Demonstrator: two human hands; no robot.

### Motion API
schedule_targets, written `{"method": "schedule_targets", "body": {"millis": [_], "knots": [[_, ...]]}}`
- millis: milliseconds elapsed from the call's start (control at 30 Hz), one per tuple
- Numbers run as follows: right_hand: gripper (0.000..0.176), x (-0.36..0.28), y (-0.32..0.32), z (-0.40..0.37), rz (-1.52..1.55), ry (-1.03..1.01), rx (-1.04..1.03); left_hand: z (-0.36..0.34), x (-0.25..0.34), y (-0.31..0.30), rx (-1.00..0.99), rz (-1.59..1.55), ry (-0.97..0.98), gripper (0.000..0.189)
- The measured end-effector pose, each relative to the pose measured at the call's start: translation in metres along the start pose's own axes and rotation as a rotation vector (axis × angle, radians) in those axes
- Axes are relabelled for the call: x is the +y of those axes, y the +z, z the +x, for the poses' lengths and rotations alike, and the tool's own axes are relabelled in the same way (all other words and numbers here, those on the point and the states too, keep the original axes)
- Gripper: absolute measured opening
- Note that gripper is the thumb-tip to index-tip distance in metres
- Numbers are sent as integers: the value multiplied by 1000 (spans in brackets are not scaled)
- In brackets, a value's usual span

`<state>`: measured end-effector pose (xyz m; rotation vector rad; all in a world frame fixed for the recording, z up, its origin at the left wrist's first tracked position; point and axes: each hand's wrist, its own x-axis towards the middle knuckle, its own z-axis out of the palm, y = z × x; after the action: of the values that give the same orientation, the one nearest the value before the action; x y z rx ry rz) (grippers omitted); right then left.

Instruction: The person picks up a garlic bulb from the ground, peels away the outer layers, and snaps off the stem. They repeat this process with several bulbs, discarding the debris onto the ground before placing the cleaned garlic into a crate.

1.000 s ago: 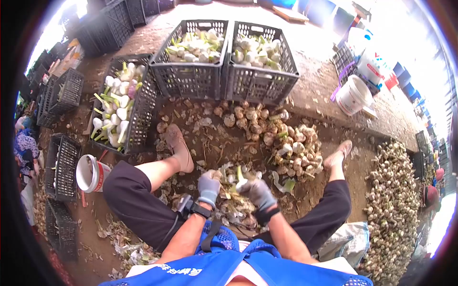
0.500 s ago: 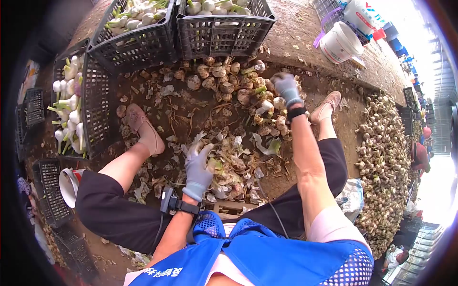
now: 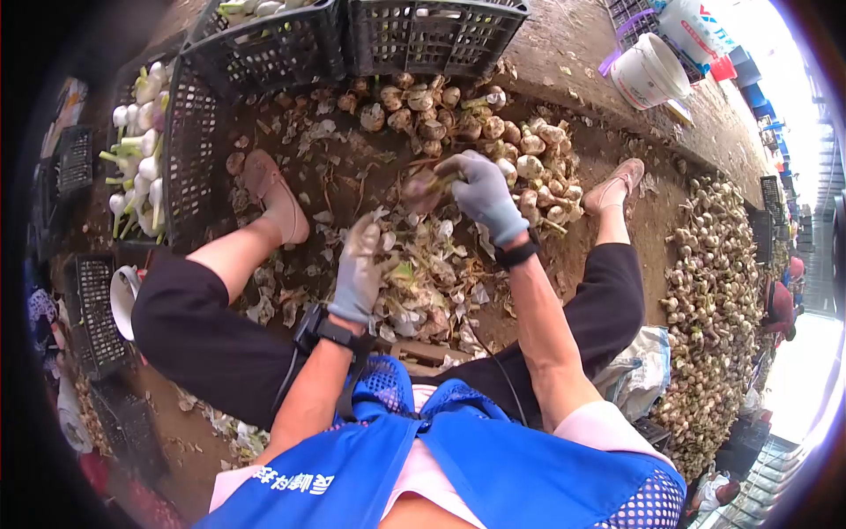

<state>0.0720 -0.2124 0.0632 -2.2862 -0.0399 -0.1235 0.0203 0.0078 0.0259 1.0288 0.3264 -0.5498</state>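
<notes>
My right hand (image 3: 487, 196), in a grey glove, grips a garlic bulb (image 3: 425, 190) by its stem end; the bulb is blurred by motion. Below and to the left, my gloved left hand (image 3: 357, 273) is held over the edge of a heap of garlic skins and trimmings (image 3: 432, 282). Its fingers point up and stand apart from the thumb, with no bulb in them. Beyond both hands lies a pile of unpeeled garlic bulbs (image 3: 538, 163), some with short green stems.
Black crates stand ahead, one crate (image 3: 436, 40) directly beyond the pile. Another crate (image 3: 189, 150) at left has cleaned garlic (image 3: 141, 176) beside it. A white bucket (image 3: 648, 75) is at upper right. A large garlic heap (image 3: 714, 317) spreads along the right.
My right hand has come from the garlic pile toward the middle, bringing a bulb with it. My left hand has stayed near the skins, turning slightly. The view has shifted a little.
</notes>
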Motion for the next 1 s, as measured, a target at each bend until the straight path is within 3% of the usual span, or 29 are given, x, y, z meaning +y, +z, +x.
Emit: {"method": "schedule_targets", "body": {"millis": [33,100,200,333,467,600,667,700,767,800,867,900,933,1000], "knots": [[22,-12,0,-16,338,20,-54,-3,4,5,-74,-87,42,50],[28,-45,-9,-45,727,388,-265,-6,11,6,-412,-389,-87,44],[28,-55,0,-80,1253,541,-15,-18,17,15,-442,-365,32,42],[20,-67,24,-104,1148,665,114,-29,15,31,-393,28,251,46],[18,-71,25,-108,1206,594,194,-39,12,42,-335,178,430,48],[16,-77,15,-118,1119,520,206,-41,5,43,-349,144,376,48],[16,-72,17,-122,1142,443,217,-56,18,52,-423,-178,139,36],[16,-71,16,-124,1143,440,225,-53,16,51,-429,-174,137,36],[16,-86,8,-127,1326,447,233,-45,10,49,-401,13,278,36],[15,-69,13,-131,1101,207,234,-41,8,47,-406,17,277,36],[14,-56,22,-130,1280,307,172,-38,6,46,-336,466,573,38],[14,-49,26,-130,1458,412,98,-32,1,41,-336,466,569,38],[14,-50,22,-134,1298,449,40,-31,-3,37,-274,391,465,41],[17,-47,40,-130,1130,502,131,-31,-13,28,-111,194,166,50]]}}
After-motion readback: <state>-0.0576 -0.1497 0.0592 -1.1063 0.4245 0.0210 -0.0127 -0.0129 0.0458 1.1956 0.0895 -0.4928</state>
